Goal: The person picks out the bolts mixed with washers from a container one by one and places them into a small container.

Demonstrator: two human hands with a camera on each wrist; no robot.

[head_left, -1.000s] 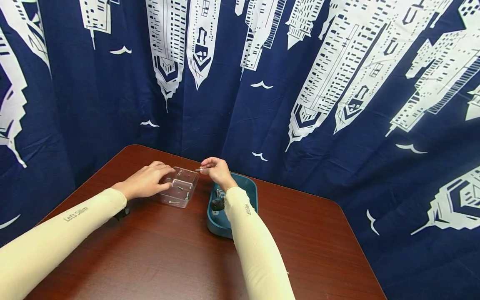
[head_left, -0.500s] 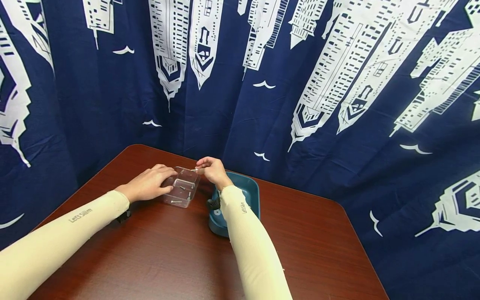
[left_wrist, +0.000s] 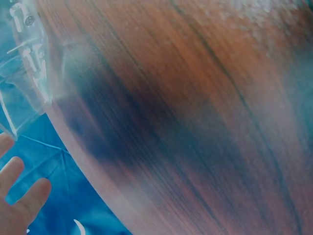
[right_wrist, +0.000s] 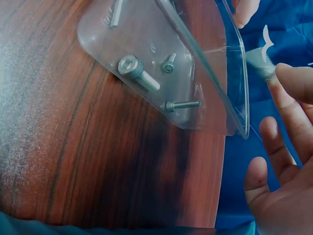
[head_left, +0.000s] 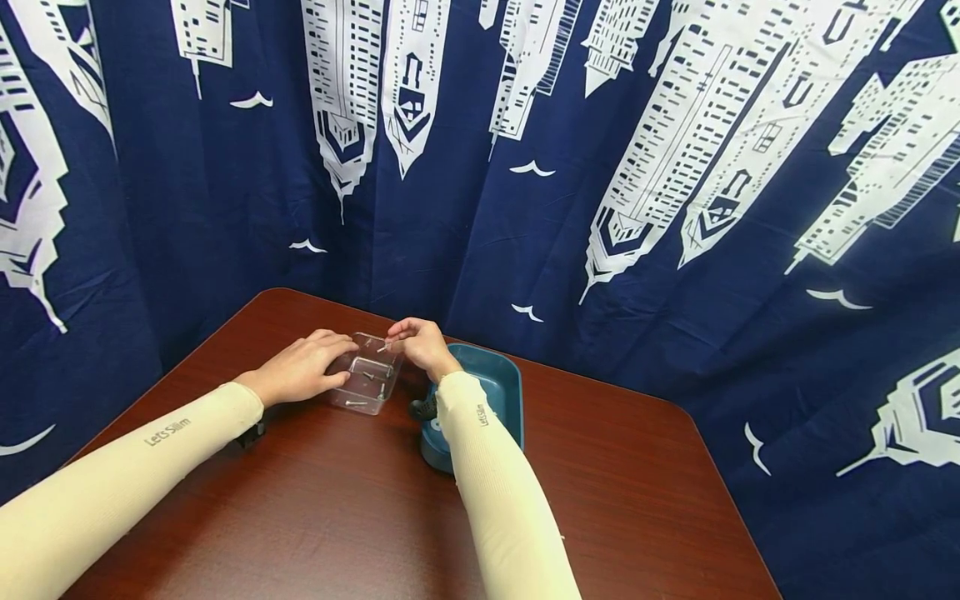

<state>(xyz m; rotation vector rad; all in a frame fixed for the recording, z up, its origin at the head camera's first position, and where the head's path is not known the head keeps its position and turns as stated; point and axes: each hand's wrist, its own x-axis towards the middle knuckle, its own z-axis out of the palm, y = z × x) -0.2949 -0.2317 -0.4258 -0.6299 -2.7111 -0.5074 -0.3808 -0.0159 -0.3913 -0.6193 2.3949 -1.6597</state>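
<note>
My right hand pinches a bolt between thumb and index finger; its other fingers are loosely bent. The bolt is over the far part of a clear plastic box, whose inner divider shows in the right wrist view. Several bolts lie in the box, including a thick socket-head bolt and a thin one. My left hand rests at the box's left side, its fingers spread and fairly straight. In the left wrist view, some fingers show beside a box corner.
A blue tray stands right of the box, partly hidden under my right forearm; a small pale piece shows at its left side. The brown table runs back to a dark blue curtain with white building prints.
My right hand has brought the bolt left and slightly nearer, from the box's far right corner to over its far part. The bolt now tilts. My left hand stays at the box.
</note>
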